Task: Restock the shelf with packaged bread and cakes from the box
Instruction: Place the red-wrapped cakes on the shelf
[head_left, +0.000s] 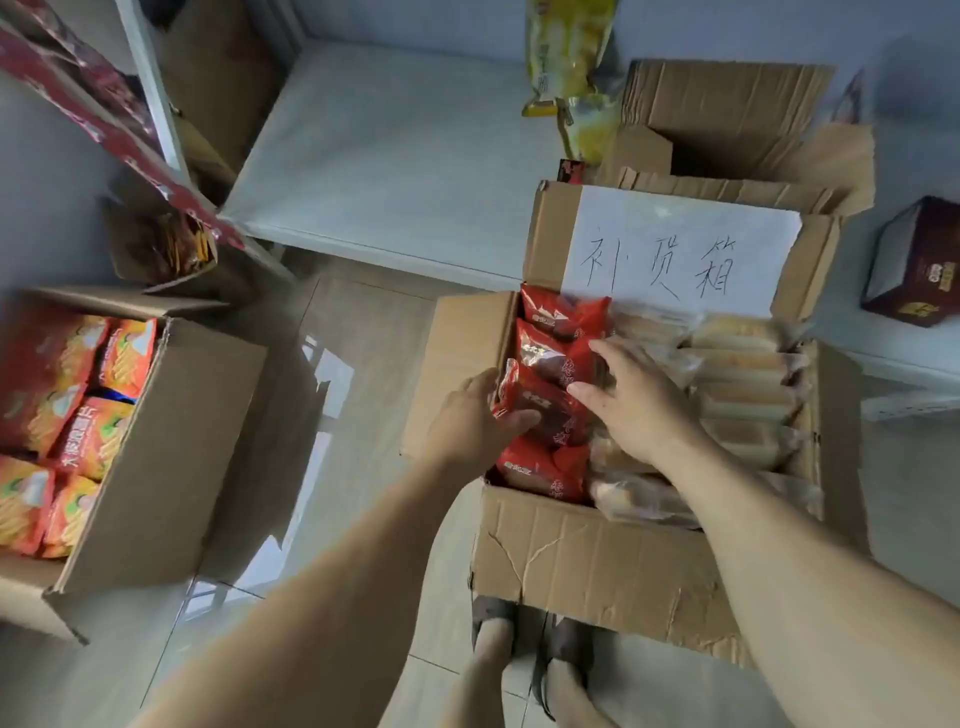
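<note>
Left-hand fingers (511, 418) curl round a red cake packet (540, 410); right hand (631, 400) rests on it, fingers straight. Packet sits in the box (597, 551), centre right of frame. Picking step; next, probably, lifting toward the shelf (374, 156), upper centre.

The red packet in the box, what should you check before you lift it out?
1. Left hand grips the red packet: ok.
2. Right hand rests on the packets, fingers flat: ok.
3. Packet free of its neighbours: cannot tell.
4. Box flaps open: ok.
5. Shelf has bare space: ok.
6. Wrapper undamaged: cannot tell.
</note>
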